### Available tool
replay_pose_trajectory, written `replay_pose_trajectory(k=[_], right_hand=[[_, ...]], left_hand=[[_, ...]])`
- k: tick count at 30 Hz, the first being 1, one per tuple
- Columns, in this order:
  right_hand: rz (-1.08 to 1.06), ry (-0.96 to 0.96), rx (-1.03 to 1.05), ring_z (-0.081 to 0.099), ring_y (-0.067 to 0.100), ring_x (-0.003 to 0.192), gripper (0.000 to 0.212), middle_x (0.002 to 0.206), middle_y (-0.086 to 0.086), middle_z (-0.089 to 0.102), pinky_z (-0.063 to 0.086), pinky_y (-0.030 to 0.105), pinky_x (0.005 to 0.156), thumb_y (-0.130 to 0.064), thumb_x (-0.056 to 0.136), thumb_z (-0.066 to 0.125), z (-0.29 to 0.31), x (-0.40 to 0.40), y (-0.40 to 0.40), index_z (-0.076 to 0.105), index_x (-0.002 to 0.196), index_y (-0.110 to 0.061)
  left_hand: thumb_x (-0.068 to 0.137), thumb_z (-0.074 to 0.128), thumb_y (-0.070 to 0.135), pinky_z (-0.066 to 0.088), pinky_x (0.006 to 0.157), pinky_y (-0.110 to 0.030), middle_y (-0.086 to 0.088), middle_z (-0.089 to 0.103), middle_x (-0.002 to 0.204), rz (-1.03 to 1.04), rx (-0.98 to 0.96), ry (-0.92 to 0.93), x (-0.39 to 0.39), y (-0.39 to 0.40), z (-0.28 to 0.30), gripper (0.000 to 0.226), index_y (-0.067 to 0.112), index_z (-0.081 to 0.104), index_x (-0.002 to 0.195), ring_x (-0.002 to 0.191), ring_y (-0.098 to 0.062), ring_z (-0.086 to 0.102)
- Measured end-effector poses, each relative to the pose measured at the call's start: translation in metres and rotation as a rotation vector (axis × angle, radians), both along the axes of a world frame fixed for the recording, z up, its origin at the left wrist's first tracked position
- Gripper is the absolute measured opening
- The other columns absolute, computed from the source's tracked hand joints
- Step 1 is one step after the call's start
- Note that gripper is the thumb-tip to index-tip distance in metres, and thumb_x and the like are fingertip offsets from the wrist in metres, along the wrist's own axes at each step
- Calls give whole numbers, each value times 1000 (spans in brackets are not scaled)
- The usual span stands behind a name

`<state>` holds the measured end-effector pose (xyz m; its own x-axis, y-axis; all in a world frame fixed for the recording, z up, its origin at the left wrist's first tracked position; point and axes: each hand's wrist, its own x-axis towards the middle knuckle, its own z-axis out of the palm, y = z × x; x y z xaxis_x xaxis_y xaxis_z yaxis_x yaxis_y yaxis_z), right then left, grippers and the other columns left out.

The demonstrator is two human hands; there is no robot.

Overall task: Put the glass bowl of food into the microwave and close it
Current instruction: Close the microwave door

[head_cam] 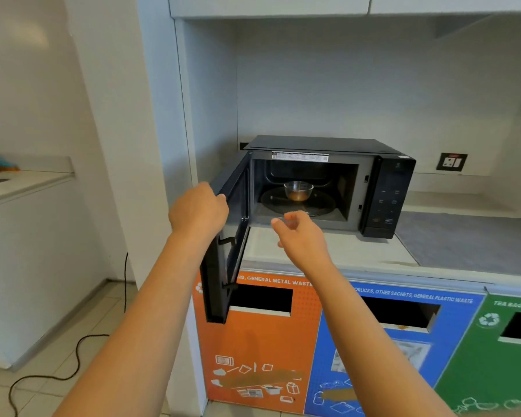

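A black microwave point(387, 194) stands on a pale counter in a wall niche. Its door point(227, 242) is swung wide to the left. A small glass bowl point(298, 191) with brown food in its bottom sits on the round glass turntable point(322, 206) inside the cavity. My left hand point(199, 207) grips the top outer edge of the door. My right hand point(303, 236) hovers just in front of the cavity's lower lip, fingers loosely apart and holding nothing, a short way from the bowl.
A grey mat point(469, 239) lies on the counter right of the microwave. A wall socket point(451, 161) is behind it. Below are orange point(259, 335), blue point(382, 350) and green point(494, 365) waste bins. A black cable point(73, 368) trails over the floor at left.
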<state>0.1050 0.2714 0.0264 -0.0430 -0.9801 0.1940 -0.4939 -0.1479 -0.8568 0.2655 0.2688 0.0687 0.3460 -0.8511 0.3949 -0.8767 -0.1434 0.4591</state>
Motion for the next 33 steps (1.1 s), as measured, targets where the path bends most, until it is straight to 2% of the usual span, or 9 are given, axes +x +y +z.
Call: replay_pose_trajectory(k=[2, 4, 7, 11, 16, 20, 25, 30, 33], right_hand=[[30, -23, -78, 55, 20, 121, 51, 141, 4, 50, 44, 34, 102, -38, 92, 50, 6, 3, 8, 42, 137, -17], [63, -31, -156, 54, 11, 113, 51, 146, 0, 44, 39, 24, 94, -35, 93, 49, 13, 7, 15, 39, 140, -19], [61, -32, -262, 53, 7, 107, 50, 147, -1, 43, 42, 25, 94, -33, 94, 50, 20, 10, 19, 39, 141, -21], [-52, 96, -312, 54, 16, 121, 45, 137, 2, 55, 45, 34, 103, -32, 92, 53, 26, 1, 15, 50, 135, -19], [-231, 264, -270, 63, 22, 110, 35, 123, 7, 67, 49, 32, 92, -23, 92, 56, 36, -31, 1, 61, 125, -15], [-363, 481, -223, 65, 30, 102, 29, 114, 14, 70, 56, 41, 86, -11, 92, 53, 45, -59, -22, 66, 118, -12], [-496, 775, -146, 58, 34, 108, 36, 116, 20, 64, 54, 43, 90, 3, 87, 53, 51, -102, -67, 61, 122, -6], [-479, 833, -195, 60, 33, 106, 31, 115, 18, 64, 54, 39, 84, -3, 88, 56, 42, -141, -116, 60, 119, -2], [-471, 851, -202, 56, 33, 112, 36, 122, 17, 61, 50, 40, 92, -7, 89, 56, 38, -161, -146, 55, 124, -2]], left_hand=[[96, 41, 37, 41, 69, -34, -16, 62, 113, -62, -21, 56, -10, 3, 0, 42, 5, 52, 121, 100, -35, 58], [96, 37, 43, 43, 80, -36, -13, 59, 127, -136, -28, 136, -23, 7, 0, 51, 8, 47, 131, 113, -32, 56], [96, 31, 49, 47, 96, -43, -8, 60, 126, -278, -19, 285, -38, 11, 0, 53, 14, 49, 133, 111, -30, 58], [97, 25, 51, 49, 92, -44, -4, 63, 110, -413, 11, 371, -48, 14, -4, 52, 17, 59, 116, 99, -23, 59], [97, 26, 51, 41, 88, -33, -5, 59, 129, -408, 51, 314, -58, 5, -10, 53, 17, 55, 126, 117, -23, 53], [96, 28, 52, 46, 91, -39, -9, 62, 119, -398, 83, 317, -63, -7, -14, 53, 12, 58, 115, 110, -24, 57], [96, 28, 51, 44, 92, -36, -4, 60, 122, -406, 139, 340, -77, -29, -20, 50, 16, 56, 118, 109, -20, 55], [97, 27, 51, 44, 92, -34, -4, 59, 124, -369, 171, 288, -86, -57, -26, 50, 17, 55, 119, 103, -19, 53], [97, 28, 51, 45, 94, -35, -4, 59, 123, -340, 166, 294, -95, -79, -27, 49, 17, 55, 118, 97, -16, 50]])
